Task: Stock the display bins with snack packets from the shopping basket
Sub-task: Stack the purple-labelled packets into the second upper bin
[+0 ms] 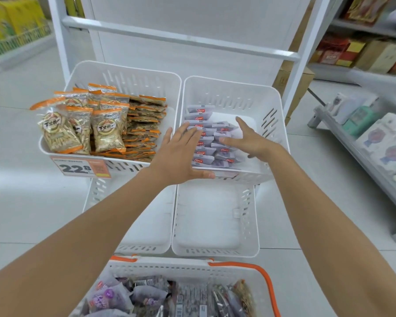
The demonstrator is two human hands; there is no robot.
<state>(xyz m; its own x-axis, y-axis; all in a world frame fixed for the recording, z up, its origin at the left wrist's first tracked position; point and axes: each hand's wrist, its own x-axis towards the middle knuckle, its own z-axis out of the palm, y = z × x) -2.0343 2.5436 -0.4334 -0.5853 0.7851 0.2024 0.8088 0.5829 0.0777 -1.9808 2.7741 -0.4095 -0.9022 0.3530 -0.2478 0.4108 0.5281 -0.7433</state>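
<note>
Both left hand point(181, 154) and right hand point(249, 143) lie flat on packets point(204, 145) in right bin point(229, 97); uneven pushing could topple rows.

A price tag point(81, 167) on the front wall of the upper left bin point(124, 72) shows a large black "22" followed by a small raised "8". The fine print above the number and the square code on the tag's orange right part are too small to read. The seed packets point(108, 131) in that bin each bear a round brown badge with bold dark Chinese characters, too unclear to read. The pale purple packets point(206, 148) in the upper right bin point(233, 88) carry small red oval labels with white print, unreadable. In the shopping basket point(192, 267), purple packets point(108, 296) show blurred white lettering, and one dark packet point(188, 294) shows a barcode.
</note>
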